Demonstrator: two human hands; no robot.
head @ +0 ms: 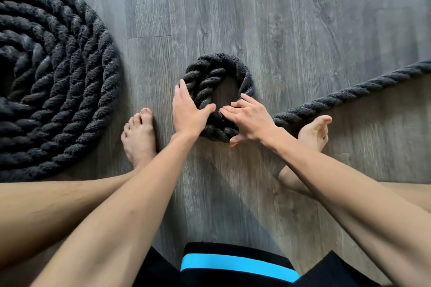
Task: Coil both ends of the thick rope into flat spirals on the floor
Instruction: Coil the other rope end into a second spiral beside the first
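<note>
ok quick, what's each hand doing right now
Left hand: open, pressed flat against the small rope coil.
Right hand: open, fingers resting on the coil.

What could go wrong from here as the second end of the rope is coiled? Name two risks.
The small coil is a loose ring with an open middle, pinned only by flat hands, left hand and right hand; it may spring open. The free rope passes beside the right foot and may snag there.
</note>
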